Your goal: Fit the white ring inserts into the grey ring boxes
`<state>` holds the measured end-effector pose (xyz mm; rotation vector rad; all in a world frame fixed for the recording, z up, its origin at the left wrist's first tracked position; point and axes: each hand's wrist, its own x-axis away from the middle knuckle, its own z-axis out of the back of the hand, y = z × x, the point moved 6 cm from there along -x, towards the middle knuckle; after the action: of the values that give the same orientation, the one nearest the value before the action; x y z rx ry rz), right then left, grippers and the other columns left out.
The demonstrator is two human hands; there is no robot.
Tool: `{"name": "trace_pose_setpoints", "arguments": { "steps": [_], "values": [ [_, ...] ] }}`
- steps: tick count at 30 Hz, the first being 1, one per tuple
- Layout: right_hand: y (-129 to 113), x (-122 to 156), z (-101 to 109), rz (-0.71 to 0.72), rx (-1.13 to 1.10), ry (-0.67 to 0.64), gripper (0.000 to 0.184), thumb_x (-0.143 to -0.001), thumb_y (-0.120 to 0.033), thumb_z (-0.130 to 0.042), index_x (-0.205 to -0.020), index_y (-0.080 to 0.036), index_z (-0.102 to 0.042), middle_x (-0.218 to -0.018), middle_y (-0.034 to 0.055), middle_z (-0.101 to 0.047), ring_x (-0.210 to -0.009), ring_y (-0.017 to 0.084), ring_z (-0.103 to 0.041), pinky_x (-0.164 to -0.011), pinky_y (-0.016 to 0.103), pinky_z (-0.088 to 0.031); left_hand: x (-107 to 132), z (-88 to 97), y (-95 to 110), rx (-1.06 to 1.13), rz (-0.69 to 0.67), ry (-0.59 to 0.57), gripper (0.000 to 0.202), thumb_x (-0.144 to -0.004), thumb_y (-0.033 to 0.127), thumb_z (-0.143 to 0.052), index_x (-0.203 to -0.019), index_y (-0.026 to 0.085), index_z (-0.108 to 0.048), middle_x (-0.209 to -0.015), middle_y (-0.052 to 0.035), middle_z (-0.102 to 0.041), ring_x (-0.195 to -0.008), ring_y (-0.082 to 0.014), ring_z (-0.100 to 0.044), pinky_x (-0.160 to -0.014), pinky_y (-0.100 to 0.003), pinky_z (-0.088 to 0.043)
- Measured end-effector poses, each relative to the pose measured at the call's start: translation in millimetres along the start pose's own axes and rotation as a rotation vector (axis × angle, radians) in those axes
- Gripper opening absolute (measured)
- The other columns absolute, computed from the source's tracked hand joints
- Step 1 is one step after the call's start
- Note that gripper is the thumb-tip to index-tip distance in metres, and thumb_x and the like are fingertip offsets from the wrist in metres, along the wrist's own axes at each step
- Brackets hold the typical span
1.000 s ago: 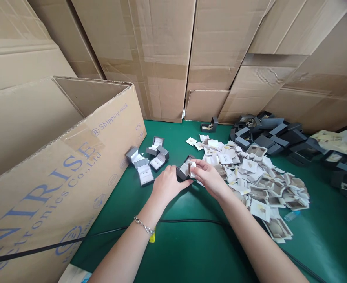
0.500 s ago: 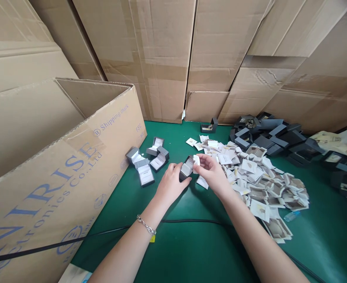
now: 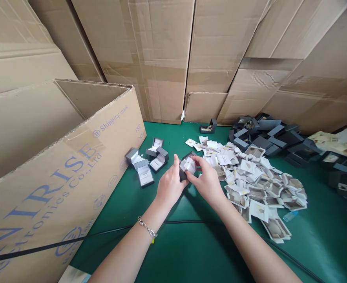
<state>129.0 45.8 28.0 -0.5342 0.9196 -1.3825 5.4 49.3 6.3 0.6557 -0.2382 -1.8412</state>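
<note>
My left hand (image 3: 170,184) grips a small dark hinged gift box (image 3: 183,175), its lid tilted open away from me. With its fingers pinched, my right hand (image 3: 205,180) holds a white insert (image 3: 189,165) against the box's inside. Fingers cover part of both, and I cannot tell how deep the insert sits. To the left stand several open grey boxes with white interiors (image 3: 145,175). On the right spreads a heap of white and beige inserts (image 3: 250,177), some with small printed cards.
A large open carton (image 3: 103,157) with blue lettering fills the left. Several black boxes (image 3: 267,141) are piled at the back right, and one open box (image 3: 207,129) stands apart. A black cable (image 3: 191,221) crosses the green table (image 3: 173,255). Cardboard (image 3: 161,59) walls the back.
My right hand has brought the white insert left and down onto the box's inside. My left thumb has lifted upward beside the box. The grey boxes have stayed put.
</note>
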Motion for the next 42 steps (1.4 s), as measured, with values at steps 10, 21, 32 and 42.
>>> {"name": "trace_pose_setpoints", "arguments": {
  "steps": [10,21,32,42],
  "values": [
    [-12.6,2.8,7.8,-0.058,-0.041,-0.092,0.036,-0.072,-0.025,-0.057,-0.108,-0.022,-0.054,-0.108,0.0019,-0.062,-0.095,0.017,-0.058,-0.081,0.032,-0.049,6.7,13.7,17.9,-0.140,-0.337,0.235,0.083,-0.087,0.025,-0.043,-0.142,0.009,0.017,-0.127,-0.0197,-0.054,-0.112,-0.0224,-0.058,-0.083,-0.030,-0.055],
    [-18.0,4.3,12.0,-0.019,0.018,-0.047,0.036,-0.071,-0.026,-0.059,-0.107,-0.023,-0.054,-0.108,0.0029,-0.063,-0.095,0.019,-0.059,-0.082,0.033,-0.049,5.3,14.2,16.8,-0.090,-0.297,0.201,0.085,-0.086,0.025,-0.046,-0.142,0.012,0.018,-0.129,-0.0180,-0.052,-0.117,-0.0219,-0.054,-0.085,-0.030,-0.055],
    [-15.8,7.4,17.6,-0.095,0.142,0.028,0.041,-0.070,-0.031,-0.062,-0.110,-0.024,-0.057,-0.104,0.0042,-0.065,-0.092,0.022,-0.062,-0.074,0.034,-0.050,6.0,10.0,13.2,-0.006,-0.262,0.125,0.084,-0.088,0.027,-0.043,-0.140,0.014,0.022,-0.134,-0.0194,-0.046,-0.124,-0.0216,-0.048,-0.089,-0.031,-0.053],
    [-20.8,8.1,17.3,-0.068,0.329,-0.050,0.041,-0.071,-0.028,-0.062,-0.111,-0.019,-0.058,-0.104,0.0076,-0.066,-0.090,0.025,-0.063,-0.071,0.036,-0.050,7.4,8.0,19.4,-0.017,-0.377,0.147,0.081,-0.089,0.023,-0.040,-0.141,0.014,0.021,-0.133,-0.0200,-0.047,-0.124,-0.0215,-0.048,-0.090,-0.031,-0.052]
  ]
}}
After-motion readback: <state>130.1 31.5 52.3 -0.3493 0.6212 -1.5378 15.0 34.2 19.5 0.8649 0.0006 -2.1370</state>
